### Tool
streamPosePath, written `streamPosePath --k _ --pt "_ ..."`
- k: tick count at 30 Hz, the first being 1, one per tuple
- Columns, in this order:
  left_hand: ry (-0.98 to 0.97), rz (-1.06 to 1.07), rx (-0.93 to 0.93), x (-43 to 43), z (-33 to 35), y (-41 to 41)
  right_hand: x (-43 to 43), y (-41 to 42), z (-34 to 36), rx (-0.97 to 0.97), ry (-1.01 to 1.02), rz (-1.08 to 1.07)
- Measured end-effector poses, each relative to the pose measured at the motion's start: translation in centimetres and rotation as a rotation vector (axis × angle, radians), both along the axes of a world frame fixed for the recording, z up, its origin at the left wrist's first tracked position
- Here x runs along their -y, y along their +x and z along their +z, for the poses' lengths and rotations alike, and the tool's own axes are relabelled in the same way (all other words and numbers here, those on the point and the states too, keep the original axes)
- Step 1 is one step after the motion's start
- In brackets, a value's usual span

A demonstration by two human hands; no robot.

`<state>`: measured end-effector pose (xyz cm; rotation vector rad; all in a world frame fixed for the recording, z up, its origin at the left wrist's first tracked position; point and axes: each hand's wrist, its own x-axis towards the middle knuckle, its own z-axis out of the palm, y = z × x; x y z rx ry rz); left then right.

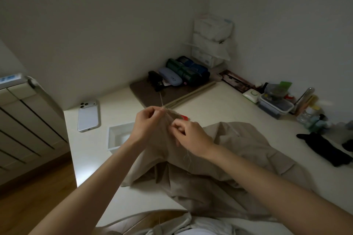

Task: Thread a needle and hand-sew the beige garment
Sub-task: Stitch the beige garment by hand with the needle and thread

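Left hand (149, 120): fingers curled, pinching the raised peak of the beige garment (219, 168) at its top. A thin thread (161, 101) runs up & away from that pinch. Right hand (191, 137) sits just beside it, fingers curled tight on the same fold a bit lower. Whether a needle sits in either pinch I can't tell, too small & dim. More slack thread loops below the right wrist, lying on the cloth. Rest of the garment is heaped on the table (219, 101) in front of the person, w/ part spilling over the near edge toward the lap.

Step, imo: mid-stitch, threading prob. done, a stitch getting drawn thru the fold. Next move needs thread pulled taut w/o puckering, the fold kept pinched, and re-entry close to the last stitch. Watch that the slack loop doesn't knot.

Around: white tray (114, 139) left of the hands, phone (88, 115) beyond it, red bit (185, 117) peeking behind the fold, dark cloth (324, 149) to the right, plastic boxes (275, 106) near the wall.
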<state>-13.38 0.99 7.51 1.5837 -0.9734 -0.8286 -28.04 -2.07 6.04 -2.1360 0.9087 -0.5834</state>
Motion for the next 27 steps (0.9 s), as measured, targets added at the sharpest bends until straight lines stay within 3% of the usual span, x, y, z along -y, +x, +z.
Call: streamPosePath --k 6,9,12,16,22,27 --pt "-0.013 0.082 0.069 0.3 0.0 1.8 -1.8 -2.5 -1.2 -0.37 -0.135 0.277" --pt "0.002 0.057 0.097 0.3 -0.5 2.0 -2.3 -2.7 -0.8 -0.479 -0.254 0.274" --pt "0.006 0.014 0.133 0.2 -0.8 1.9 -1.6 -2.0 -0.1 -0.311 -0.254 0.072" --pt "-0.018 -0.09 0.18 0.0 -0.8 1.4 0.5 -0.4 1.5 -0.066 -0.062 -0.172" --pt "-0.04 -0.275 0.253 -0.3 -0.5 0.8 1.8 1.2 2.8 0.117 0.153 -0.199" --pt "-0.055 -0.301 0.279 -0.3 -0.7 1.1 2.3 1.6 3.0 0.246 0.286 -0.234"
